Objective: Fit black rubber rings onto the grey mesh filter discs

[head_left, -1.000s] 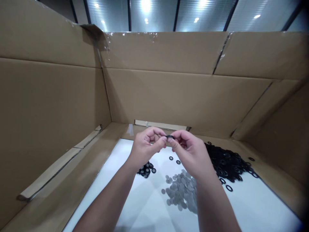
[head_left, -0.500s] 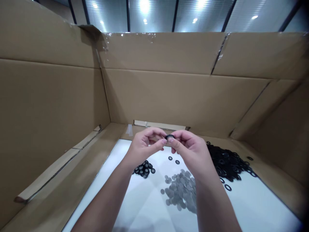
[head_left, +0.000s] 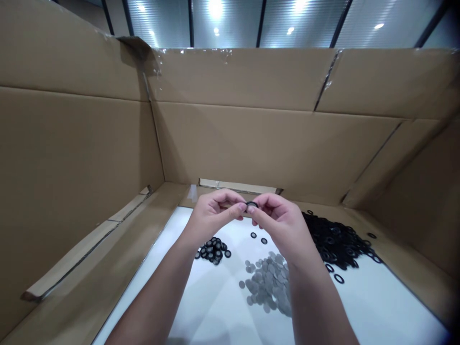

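Note:
A small black ring (head_left: 252, 203) is pinched between my two hands above the far part of the white board. My left hand (head_left: 220, 211) grips its left edge with thumb and fingertips. On its right edge, the thumb and fingers of my right hand (head_left: 276, 213) are closed; whether a disc sits inside the ring is hard to make out. Below the hands lie two loose black rings with pale centres (head_left: 264, 241). A pile of grey discs (head_left: 269, 282) spreads left of my right forearm.
Black rings with grey centres (head_left: 215, 250) are heaped beside my left forearm. A large pile of plain black rings (head_left: 338, 239) lies at the right, partly on cardboard. Tall cardboard walls (head_left: 251, 148) surround the white board (head_left: 212, 306). Cardboard strips (head_left: 89, 244) line the left side.
Both hands have shifted very slightly left, still pinching the black ring, which now shows more of its loop. The piles stay as they were.

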Tool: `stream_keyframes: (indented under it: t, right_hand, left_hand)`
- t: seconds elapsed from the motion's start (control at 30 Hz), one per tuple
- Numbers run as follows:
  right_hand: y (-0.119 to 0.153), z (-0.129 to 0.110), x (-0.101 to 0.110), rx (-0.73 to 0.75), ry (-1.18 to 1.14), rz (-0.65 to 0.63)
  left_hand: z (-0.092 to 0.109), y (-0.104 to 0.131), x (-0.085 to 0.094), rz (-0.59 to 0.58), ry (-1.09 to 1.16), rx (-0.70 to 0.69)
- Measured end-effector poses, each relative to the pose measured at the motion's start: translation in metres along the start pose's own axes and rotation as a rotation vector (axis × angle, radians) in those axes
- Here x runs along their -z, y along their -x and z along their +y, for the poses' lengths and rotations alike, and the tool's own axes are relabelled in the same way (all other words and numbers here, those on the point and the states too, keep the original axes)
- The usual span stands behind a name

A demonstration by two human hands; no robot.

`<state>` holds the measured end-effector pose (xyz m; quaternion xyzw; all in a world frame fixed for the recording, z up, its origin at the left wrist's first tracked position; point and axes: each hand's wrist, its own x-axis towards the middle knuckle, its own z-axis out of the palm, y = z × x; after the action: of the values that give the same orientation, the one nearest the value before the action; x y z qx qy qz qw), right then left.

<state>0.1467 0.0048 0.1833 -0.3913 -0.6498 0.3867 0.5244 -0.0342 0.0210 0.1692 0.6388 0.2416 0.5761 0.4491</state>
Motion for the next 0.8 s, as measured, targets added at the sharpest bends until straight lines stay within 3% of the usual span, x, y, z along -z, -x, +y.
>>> stream_keyframes:
  t: [0.1, 0.2, 0.37, 0.8]
  right_hand:
    - [0.001, -0.001, 0.002, -0.032, 0.081, -0.051]
    - [-0.001, 0.001, 0.001, -0.047, 0.112, -0.039]
    - [-0.004, 0.003, -0.004, -0.007, 0.069, 0.06]
    - [0.01, -0.016, 0.0, -0.034, 0.142, 0.048]
  left_hand:
    - [0.005, 0.001, 0.005, -0.072, -0.051, 0.093]
    - [0.006, 0.0, 0.006, -0.07, -0.09, 0.119]
    - [-0.001, 0.0, -0.001, 0.016, -0.056, 0.03]
    - [-0.014, 0.008, -0.028, 0.136, -0.007, -0.172]
